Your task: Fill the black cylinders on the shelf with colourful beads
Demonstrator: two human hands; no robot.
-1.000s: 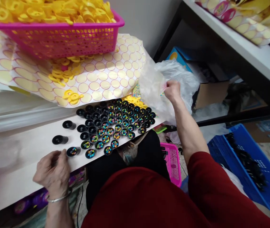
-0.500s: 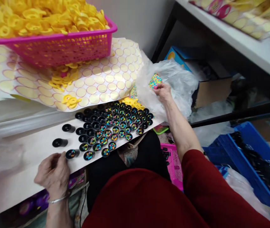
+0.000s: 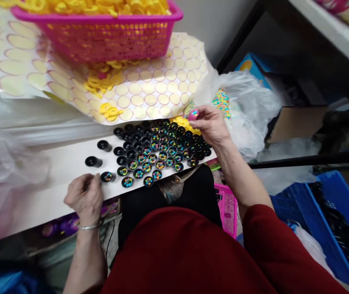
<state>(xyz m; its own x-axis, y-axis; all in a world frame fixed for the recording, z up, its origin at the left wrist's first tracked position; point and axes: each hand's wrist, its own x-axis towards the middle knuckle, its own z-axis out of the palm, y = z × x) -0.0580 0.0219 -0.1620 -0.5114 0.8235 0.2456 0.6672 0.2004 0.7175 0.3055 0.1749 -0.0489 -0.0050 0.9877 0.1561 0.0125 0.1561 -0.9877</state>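
Note:
My right hand (image 3: 213,124) pinches a small pink cup (image 3: 193,115) with coloured beads in it, held above the far end of the row of black cups (image 3: 146,167). Many of these little round cups stand close together on the white board, several with coloured beads inside and others showing only a dark hollow. My left hand (image 3: 84,196) rests at the board's near edge with curled fingers, its thumb beside a black cup (image 3: 107,177) holding beads. What those fingers hold, if anything, is hidden. Behind my right hand, a clear plastic bag (image 3: 248,96) contains loose beads (image 3: 222,104).
A pink basket (image 3: 110,38) of yellow plastic pieces stands on sticker sheets (image 3: 148,87) at the back. Small yellow pieces (image 3: 182,122) lie behind the cups. Crumpled clear plastic (image 3: 9,175) covers the left end. A blue crate (image 3: 336,220) sits low at the right.
My right hand has come out of the bead bag and moved left toward the cups with the pink cup. My left hand stays beside the same black cup. The view has shifted.

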